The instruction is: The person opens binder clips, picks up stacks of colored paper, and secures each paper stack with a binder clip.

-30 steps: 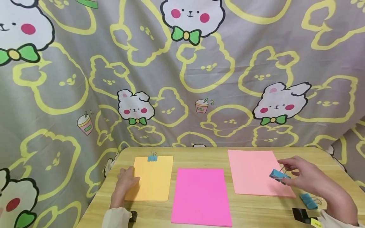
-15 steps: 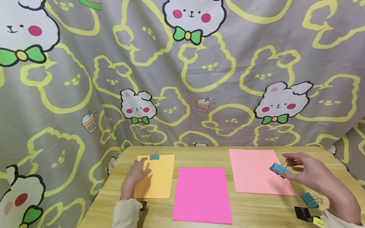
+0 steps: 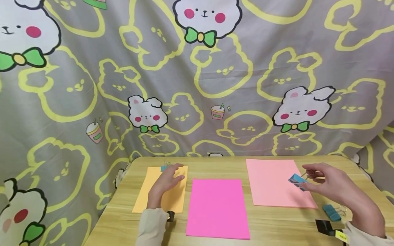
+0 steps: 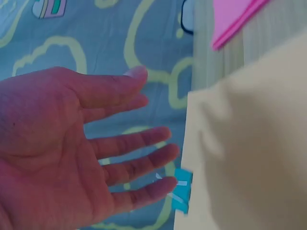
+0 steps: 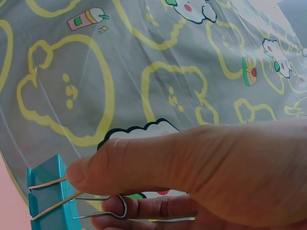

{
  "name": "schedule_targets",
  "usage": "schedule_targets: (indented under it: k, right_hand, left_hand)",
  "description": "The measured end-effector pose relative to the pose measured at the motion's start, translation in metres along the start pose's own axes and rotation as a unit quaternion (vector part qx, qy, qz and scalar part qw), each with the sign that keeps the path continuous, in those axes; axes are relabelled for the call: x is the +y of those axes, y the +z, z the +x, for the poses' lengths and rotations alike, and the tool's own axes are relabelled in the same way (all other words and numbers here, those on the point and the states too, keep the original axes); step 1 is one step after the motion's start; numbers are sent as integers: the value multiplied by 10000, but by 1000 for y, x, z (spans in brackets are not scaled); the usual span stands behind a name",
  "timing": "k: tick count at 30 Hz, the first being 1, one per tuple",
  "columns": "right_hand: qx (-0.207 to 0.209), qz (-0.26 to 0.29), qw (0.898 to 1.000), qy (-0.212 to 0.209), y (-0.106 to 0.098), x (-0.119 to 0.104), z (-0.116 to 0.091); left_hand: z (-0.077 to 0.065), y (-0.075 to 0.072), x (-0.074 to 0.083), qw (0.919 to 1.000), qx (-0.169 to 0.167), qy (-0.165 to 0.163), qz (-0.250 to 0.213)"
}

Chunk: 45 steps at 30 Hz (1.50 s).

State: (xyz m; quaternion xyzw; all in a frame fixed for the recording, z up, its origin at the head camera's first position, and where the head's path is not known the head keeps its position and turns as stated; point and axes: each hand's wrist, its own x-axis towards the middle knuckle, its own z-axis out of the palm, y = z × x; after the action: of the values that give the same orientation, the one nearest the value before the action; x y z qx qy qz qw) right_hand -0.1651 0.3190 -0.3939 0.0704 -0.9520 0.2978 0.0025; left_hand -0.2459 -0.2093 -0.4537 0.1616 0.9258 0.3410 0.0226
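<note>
My right hand (image 3: 330, 184) pinches a blue binder clip (image 3: 297, 181) by its wire handles, over the right part of the light pink paper (image 3: 274, 184). In the right wrist view the thumb lies on one side of the clip (image 5: 50, 196) and fingertips touch a wire loop. My left hand (image 3: 166, 182) hovers over the yellow-orange paper (image 3: 144, 194) with its fingers spread and holding nothing. A second blue binder clip (image 3: 163, 168) grips that paper's far edge, partly hidden behind the left hand; the left wrist view shows this clip (image 4: 181, 191) beside the little finger.
A bright pink paper (image 3: 218, 208) lies between the other two. Another blue binder clip (image 3: 332, 212) sits on the wooden table (image 3: 215, 167) near my right wrist. A patterned grey curtain (image 3: 197, 102) hangs behind the table and along its left side.
My left hand has moved right, from the yellow-orange paper's left edge across it, with fingers spreading. My right hand keeps its hold on the clip and has shifted only slightly.
</note>
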Motion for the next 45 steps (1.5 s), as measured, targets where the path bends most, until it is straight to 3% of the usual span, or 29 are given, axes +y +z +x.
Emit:
schedule_targets:
  k: [14,23,30,37,45]
  right_hand:
    - [-33,41,10000,-5,3,-2,6]
    - [-12,84,9999,-98,5,-2,7]
    - [-70,106,9999,-116,6,1,7]
    - [-67,114,9999,-93,7,3,5]
    - [-93,93,9999,-54,8,4,6]
  left_hand:
    - [26,34,51,9935,-925,664,-75]
    - [25,62,64,9852,-1453,886,215]
    - [23,73,74,9833,-1502,864,559]
    - [21,80,84,9864,-1165,438,1074]
    - [20,88,88,9752,-1061,256,1928]
